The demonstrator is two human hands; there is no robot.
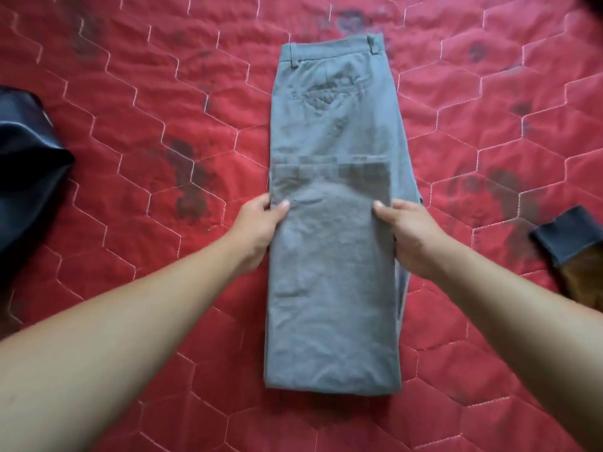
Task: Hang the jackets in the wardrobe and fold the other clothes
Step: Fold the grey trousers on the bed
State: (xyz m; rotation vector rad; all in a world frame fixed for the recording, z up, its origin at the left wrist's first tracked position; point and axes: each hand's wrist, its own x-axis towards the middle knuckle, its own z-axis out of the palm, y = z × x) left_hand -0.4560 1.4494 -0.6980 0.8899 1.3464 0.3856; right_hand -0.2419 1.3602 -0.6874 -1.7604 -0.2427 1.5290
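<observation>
A pair of grey cotton trousers (332,288) lies flat in the middle of the red quilted bedspread (163,93), waistband at the far end. The legs are doubled back, so the hems sit about halfway up, below the back pocket. The person's left hand (257,230) grips the left edge of this upper layer, thumb on top and fingers (263,201) curled round the side. The right hand (414,236) pinches the right edge in the same way, level with it.

The step in hand looks like the next fold, bringing the doubled legs up toward the waistband. To do it well, I would lift both edges together and at the same height, so the layers do not slide apart. I would then lay the near crease square against the waistband and smooth the wrinkles that run across the top layer. A strip of the lower layer pokes out along the right side and wants tucking in line first.

Some things are hard to make out. A dark, shiny garment (26,164) lies bunched at the bed's left edge, cut off by the frame, and I cannot tell whether it is a jacket. On the right, a dark ribbed cuff on brown cloth (561,236) is also cut off. No wardrobe is in sight. The far end of the trousers is blurred.
</observation>
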